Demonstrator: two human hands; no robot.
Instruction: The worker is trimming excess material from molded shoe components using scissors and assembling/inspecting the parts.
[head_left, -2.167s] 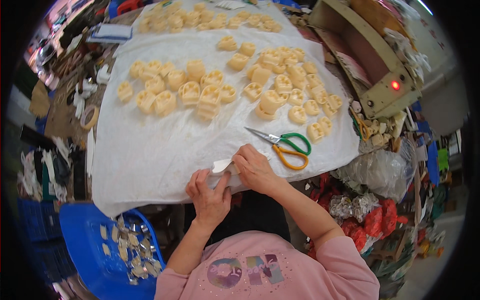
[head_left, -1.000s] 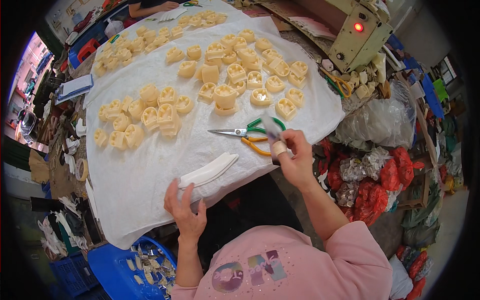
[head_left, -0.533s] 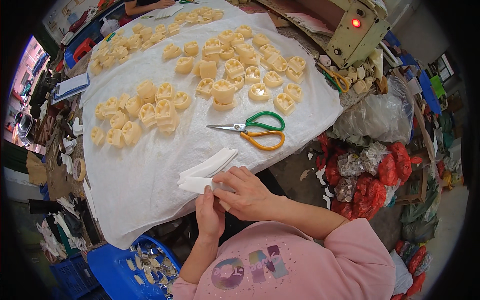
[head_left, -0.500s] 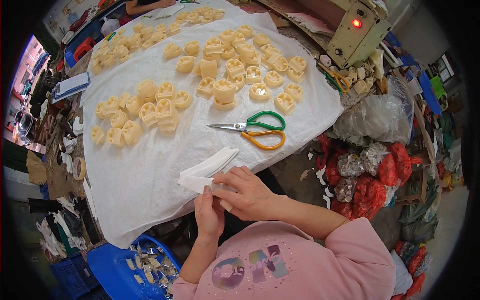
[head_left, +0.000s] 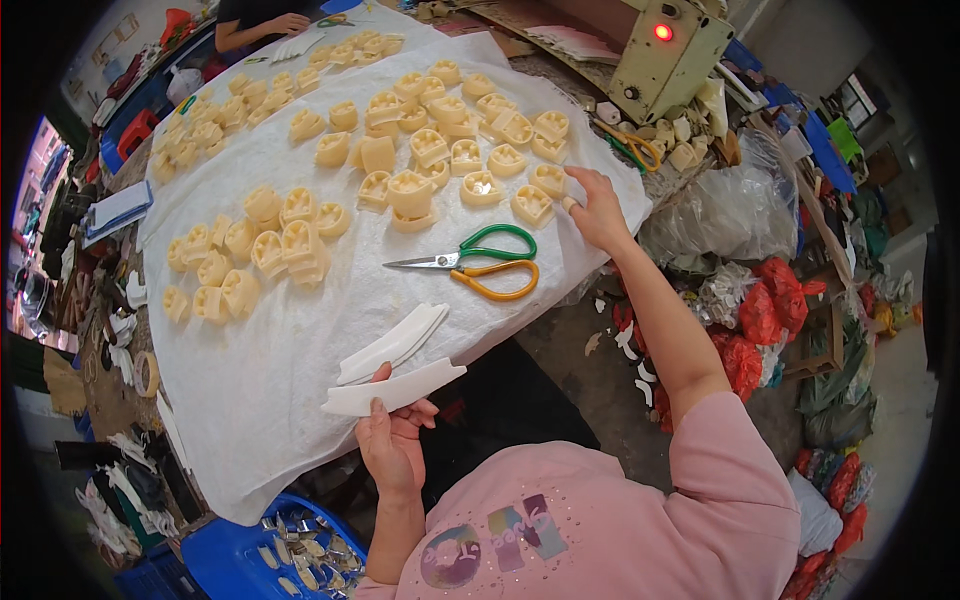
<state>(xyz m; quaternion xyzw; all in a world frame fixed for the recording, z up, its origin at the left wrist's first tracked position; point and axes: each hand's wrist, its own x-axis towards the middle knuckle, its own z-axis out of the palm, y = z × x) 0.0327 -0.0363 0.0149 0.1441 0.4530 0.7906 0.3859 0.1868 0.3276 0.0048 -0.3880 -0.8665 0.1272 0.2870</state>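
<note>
My left hand holds a white curved strip at the table's near edge, thumb on top and fingers beneath. Just beyond it, more white strips lie stacked on the white cloth. My right hand is stretched out to the cloth's right side, its fingers apart. Its fingertips are beside the rightmost cream rounded pieces; nothing shows in its grasp. Something pale covers one fingertip. Scissors with one green and one orange handle lie between my two hands, blades pointing left.
Cream pieces sit in several groups on the cloth. A machine with a red light stands at far right, with another pair of scissors near it. Beyond the table is another person's hand. A blue tub is at lower left.
My right hand has left the white strip and reached far right to the cream pieces. My left hand now holds the strip alone, slightly left of before. The view has shifted.
</note>
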